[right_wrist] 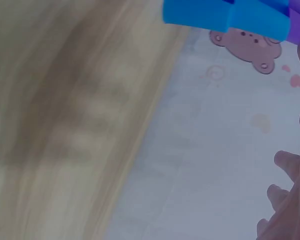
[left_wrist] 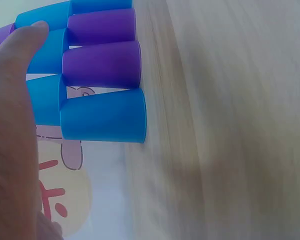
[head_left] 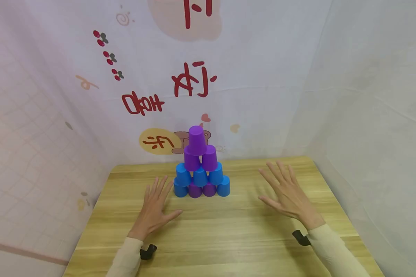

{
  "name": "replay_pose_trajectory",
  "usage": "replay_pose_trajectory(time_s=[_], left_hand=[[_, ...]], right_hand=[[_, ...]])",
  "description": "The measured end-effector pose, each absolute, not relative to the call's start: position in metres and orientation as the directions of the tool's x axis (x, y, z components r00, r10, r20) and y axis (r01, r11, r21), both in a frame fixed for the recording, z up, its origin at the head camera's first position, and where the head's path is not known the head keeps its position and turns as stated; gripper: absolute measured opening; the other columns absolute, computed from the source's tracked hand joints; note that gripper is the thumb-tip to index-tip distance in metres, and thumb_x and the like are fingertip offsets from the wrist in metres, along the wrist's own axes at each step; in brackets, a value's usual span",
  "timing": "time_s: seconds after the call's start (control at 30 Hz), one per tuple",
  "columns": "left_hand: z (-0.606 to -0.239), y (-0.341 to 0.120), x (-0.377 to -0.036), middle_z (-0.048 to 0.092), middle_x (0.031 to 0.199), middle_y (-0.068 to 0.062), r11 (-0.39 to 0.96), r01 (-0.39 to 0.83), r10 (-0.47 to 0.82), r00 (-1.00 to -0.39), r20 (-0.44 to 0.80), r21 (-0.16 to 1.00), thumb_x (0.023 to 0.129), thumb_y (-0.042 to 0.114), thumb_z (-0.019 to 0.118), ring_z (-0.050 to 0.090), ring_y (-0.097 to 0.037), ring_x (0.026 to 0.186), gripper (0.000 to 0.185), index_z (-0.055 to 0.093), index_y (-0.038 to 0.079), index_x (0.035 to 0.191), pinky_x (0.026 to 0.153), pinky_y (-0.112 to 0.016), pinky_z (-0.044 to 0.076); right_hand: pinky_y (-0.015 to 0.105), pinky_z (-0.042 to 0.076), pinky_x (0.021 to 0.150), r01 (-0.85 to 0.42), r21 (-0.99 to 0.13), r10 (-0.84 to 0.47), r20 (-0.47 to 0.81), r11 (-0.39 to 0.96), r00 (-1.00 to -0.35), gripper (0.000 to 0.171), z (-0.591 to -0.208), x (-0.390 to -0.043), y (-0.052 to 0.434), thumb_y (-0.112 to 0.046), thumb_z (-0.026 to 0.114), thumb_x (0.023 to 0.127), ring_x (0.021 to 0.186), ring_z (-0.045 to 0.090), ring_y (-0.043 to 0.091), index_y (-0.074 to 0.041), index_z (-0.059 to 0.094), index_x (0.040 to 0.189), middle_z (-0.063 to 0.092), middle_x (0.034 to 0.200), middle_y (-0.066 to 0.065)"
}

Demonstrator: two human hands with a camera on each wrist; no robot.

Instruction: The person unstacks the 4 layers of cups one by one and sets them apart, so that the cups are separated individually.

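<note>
A pyramid of upturned blue and purple cups [head_left: 201, 169] stands near the back middle of a wooden table [head_left: 228, 238]. A single purple cup [head_left: 197, 140] tops it. My left hand [head_left: 156, 209] lies flat with fingers spread, just left of the bottom blue cup [head_left: 180, 189], not touching it. My right hand [head_left: 287, 194] hovers with fingers spread, well to the right of the pyramid. The left wrist view shows the bottom blue cup [left_wrist: 102, 116] and purple cups [left_wrist: 101, 64] close by, my hand [left_wrist: 12, 140] at the left edge. The right wrist view shows blue cups [right_wrist: 225, 15] far off.
A printed cloth backdrop [head_left: 194, 77] with red lettering and a bear picture hangs behind the table. White cloth walls [head_left: 367, 115] close in on both sides. Bare wood lies in front of the cups, between my hands.
</note>
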State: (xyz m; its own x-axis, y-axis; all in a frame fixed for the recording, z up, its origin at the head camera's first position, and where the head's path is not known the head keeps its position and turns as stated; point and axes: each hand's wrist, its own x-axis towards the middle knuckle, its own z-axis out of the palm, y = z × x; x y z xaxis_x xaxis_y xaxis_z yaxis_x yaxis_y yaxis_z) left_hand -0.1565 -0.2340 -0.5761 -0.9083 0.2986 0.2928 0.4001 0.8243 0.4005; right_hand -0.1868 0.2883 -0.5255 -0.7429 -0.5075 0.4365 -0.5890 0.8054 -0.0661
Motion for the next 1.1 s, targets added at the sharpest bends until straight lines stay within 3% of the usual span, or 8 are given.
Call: replay_pose_trajectory(time_s=[0.2, 0.33, 0.5, 0.6, 0.73, 0.87, 1.0, 1.1], left_hand=[[-0.583, -0.232, -0.162, 0.025, 0.189, -0.019, 0.732, 0.343, 0.209, -0.935, 0.285, 0.588, 0.095, 0.048, 0.089, 0.018, -0.051, 0.175, 0.114, 0.021, 0.022, 0.182, 0.136, -0.083, 0.022], [-0.588, -0.232, -0.165, 0.025, 0.189, -0.018, 0.652, 0.282, 0.135, -0.957, 0.258, 0.703, 0.100, 0.044, 0.087, 0.023, -0.048, 0.175, 0.108, 0.020, 0.025, 0.183, 0.137, -0.080, 0.025], [-0.595, -0.228, -0.170, 0.025, 0.189, -0.016, 0.589, 0.210, 0.061, -0.974, 0.217, 0.780, 0.102, 0.049, 0.083, 0.024, -0.048, 0.175, 0.101, 0.023, 0.030, 0.182, 0.136, -0.083, 0.026], [-0.600, -0.226, -0.175, 0.031, 0.187, -0.015, 0.556, 0.189, 0.022, -0.977, 0.213, 0.809, 0.103, 0.047, 0.082, 0.031, -0.046, 0.172, 0.096, 0.027, 0.028, 0.180, 0.135, -0.080, 0.032], [-0.607, -0.222, -0.183, 0.042, 0.180, -0.020, 0.468, 0.198, -0.019, -0.972, 0.234, 0.861, 0.104, 0.034, 0.085, 0.043, -0.045, 0.166, 0.090, 0.035, 0.017, 0.177, 0.137, -0.067, 0.039], [-0.613, -0.217, -0.189, 0.046, 0.177, -0.021, 0.372, 0.176, -0.056, -0.976, 0.211, 0.911, 0.103, 0.026, 0.086, 0.046, -0.043, 0.165, 0.087, 0.038, 0.012, 0.175, 0.138, -0.058, 0.039], [-0.620, -0.211, -0.192, 0.047, 0.177, -0.020, 0.317, 0.147, -0.079, -0.980, 0.181, 0.937, 0.104, 0.021, 0.085, 0.047, -0.044, 0.165, 0.084, 0.040, 0.008, 0.174, 0.137, -0.056, 0.040], [-0.622, -0.206, -0.194, 0.049, 0.175, -0.020, 0.296, 0.141, -0.089, -0.981, 0.174, 0.945, 0.103, 0.017, 0.085, 0.048, -0.045, 0.164, 0.083, 0.041, 0.005, 0.173, 0.136, -0.055, 0.042]], right_hand=[[0.078, 0.014, 0.141, -0.614, -0.109, -0.502, 0.473, 0.782, -0.724, 0.093, -0.514, -0.194, 0.275, -0.082, 0.042, 0.110, 0.172, 0.025, 0.055, -0.016, 0.042, 0.175, 0.034, 0.185, 0.020], [0.081, 0.019, 0.138, -0.636, -0.155, -0.502, 0.486, 0.756, -0.715, 0.090, -0.506, -0.199, 0.262, -0.071, 0.059, 0.109, 0.171, 0.026, 0.057, -0.014, 0.039, 0.176, 0.034, 0.185, 0.019], [0.083, 0.018, 0.138, -0.643, -0.218, -0.496, 0.475, 0.734, -0.727, 0.099, -0.491, -0.205, 0.243, -0.052, 0.079, 0.100, 0.173, 0.022, 0.055, -0.016, 0.032, 0.179, 0.028, 0.188, 0.015], [0.082, 0.016, 0.139, -0.648, -0.247, -0.494, 0.473, 0.720, -0.729, 0.102, -0.482, -0.210, 0.230, -0.049, 0.081, 0.098, 0.174, 0.021, 0.054, -0.016, 0.030, 0.180, 0.026, 0.189, 0.014], [0.080, 0.014, 0.140, -0.663, -0.274, -0.502, 0.474, 0.697, -0.723, 0.104, -0.472, -0.215, 0.214, -0.049, 0.082, 0.097, 0.175, 0.019, 0.053, -0.017, 0.028, 0.180, 0.024, 0.190, 0.013], [0.079, 0.013, 0.142, -0.673, -0.333, -0.499, 0.475, 0.660, -0.725, 0.105, -0.464, -0.219, 0.196, -0.046, 0.083, 0.096, 0.177, 0.016, 0.048, -0.018, 0.027, 0.180, 0.024, 0.190, 0.011], [0.075, 0.019, 0.142, -0.667, -0.436, -0.468, 0.483, 0.604, -0.740, 0.101, -0.457, -0.222, 0.180, -0.039, 0.086, 0.097, 0.178, 0.017, 0.041, -0.018, 0.030, 0.180, 0.028, 0.188, 0.008], [0.072, 0.030, 0.140, -0.664, -0.492, -0.439, 0.502, 0.563, -0.745, 0.099, -0.451, -0.225, 0.169, -0.034, 0.088, 0.098, 0.175, 0.026, 0.038, -0.019, 0.032, 0.179, 0.032, 0.187, 0.009]])
